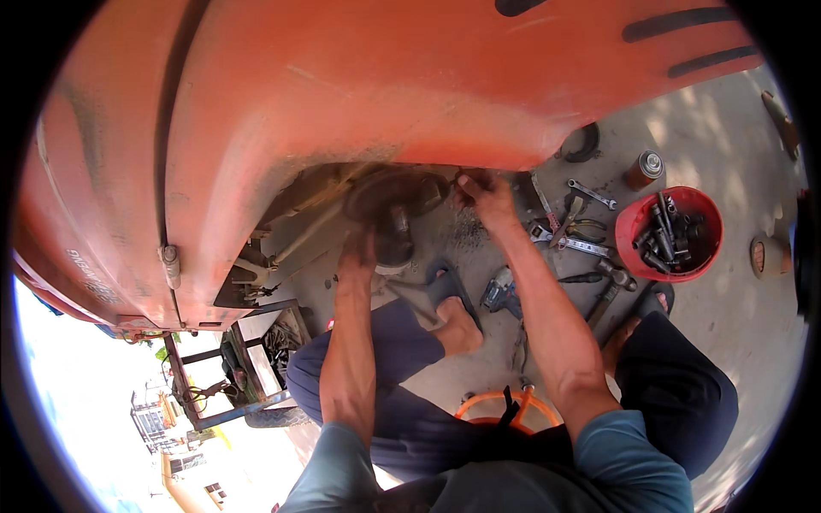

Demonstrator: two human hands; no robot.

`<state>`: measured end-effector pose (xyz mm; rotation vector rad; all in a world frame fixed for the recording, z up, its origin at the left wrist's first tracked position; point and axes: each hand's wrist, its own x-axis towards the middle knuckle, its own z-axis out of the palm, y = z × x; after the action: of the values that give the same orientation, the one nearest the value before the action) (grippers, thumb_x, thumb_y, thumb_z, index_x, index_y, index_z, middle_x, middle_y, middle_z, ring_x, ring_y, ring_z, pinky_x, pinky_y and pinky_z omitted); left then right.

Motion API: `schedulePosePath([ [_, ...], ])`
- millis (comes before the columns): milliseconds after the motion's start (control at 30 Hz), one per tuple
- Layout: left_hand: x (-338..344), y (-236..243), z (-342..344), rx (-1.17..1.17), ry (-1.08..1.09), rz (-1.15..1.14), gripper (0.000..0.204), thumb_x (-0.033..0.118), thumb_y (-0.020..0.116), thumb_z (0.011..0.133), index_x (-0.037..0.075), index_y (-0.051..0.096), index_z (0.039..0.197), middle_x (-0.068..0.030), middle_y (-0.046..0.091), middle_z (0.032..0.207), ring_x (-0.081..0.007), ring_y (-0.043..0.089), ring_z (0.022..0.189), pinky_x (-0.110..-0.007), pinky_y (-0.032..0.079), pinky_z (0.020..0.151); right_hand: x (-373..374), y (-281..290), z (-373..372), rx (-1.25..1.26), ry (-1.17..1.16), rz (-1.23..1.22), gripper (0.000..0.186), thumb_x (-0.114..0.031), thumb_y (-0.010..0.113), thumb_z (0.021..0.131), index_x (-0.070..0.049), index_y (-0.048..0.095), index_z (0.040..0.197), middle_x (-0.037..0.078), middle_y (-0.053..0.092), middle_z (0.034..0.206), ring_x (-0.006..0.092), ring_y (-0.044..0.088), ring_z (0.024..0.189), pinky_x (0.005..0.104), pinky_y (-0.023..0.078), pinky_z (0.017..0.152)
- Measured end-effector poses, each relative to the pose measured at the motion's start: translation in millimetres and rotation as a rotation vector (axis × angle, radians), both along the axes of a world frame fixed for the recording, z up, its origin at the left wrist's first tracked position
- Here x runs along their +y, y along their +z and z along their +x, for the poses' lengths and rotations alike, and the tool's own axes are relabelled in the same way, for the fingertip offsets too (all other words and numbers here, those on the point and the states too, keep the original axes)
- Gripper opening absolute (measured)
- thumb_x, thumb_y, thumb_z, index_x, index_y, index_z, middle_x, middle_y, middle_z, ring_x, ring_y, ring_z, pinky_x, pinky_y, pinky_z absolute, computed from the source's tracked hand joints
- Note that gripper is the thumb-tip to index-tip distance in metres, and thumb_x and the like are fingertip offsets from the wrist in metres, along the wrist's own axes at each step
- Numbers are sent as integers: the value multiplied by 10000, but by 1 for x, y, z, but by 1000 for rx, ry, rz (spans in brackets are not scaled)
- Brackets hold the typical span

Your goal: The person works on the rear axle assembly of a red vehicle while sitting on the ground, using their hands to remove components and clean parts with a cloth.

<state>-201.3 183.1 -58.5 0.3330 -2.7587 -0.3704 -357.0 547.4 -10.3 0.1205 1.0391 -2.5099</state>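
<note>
Under the edge of the orange-red vehicle body [385,111] is a dark, greasy wheel hub [395,244] with a round disc [395,195] behind it; both look smeared by motion. My left hand [357,253] is at the hub's left side, its fingers blurred and partly hidden in shadow. My right hand [487,198] is at the right of the disc, just below the body's lower edge. Its thumb and fingers are drawn together in a pinch near the disc's rim, and what lies between them is too small and dark to name.
To the right on the concrete lie wrenches [592,195], pliers [585,227], a hammer [611,289] and a power tool [503,292]. A red bucket [715,224] holds several sockets; a can [645,169] stands behind. An orange stool [487,395] is beneath me, a metal-framed cart [224,421] at left.
</note>
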Motion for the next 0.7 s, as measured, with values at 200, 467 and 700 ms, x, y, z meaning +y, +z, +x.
schedulePosePath([
  [200,8,10,-4,-104,-31,-89,206,177,585,999,-4,560,1092,-161,660,1079,-291,674,1034,-393,607,914,4,0,2,-35,34,67,170,-146,652,950,18,643,995,66,657,831,151,632,698,299,512,621],
  [467,-53,-7,9,-64,-164,-226,160,185,551,1016,37,566,1073,-140,662,1062,-275,692,998,-380,631,855,-5,10,4,-2,18,25,194,-154,664,945,25,649,1019,66,662,832,143,629,715,286,511,630],
  [700,-3,23,-3,146,98,329,161,162,477,1047,39,551,1118,-149,653,1134,-276,692,1011,-370,625,873,-1,9,0,0,15,117,199,-96,652,935,59,643,1059,94,674,838,163,629,716,307,514,643],
])
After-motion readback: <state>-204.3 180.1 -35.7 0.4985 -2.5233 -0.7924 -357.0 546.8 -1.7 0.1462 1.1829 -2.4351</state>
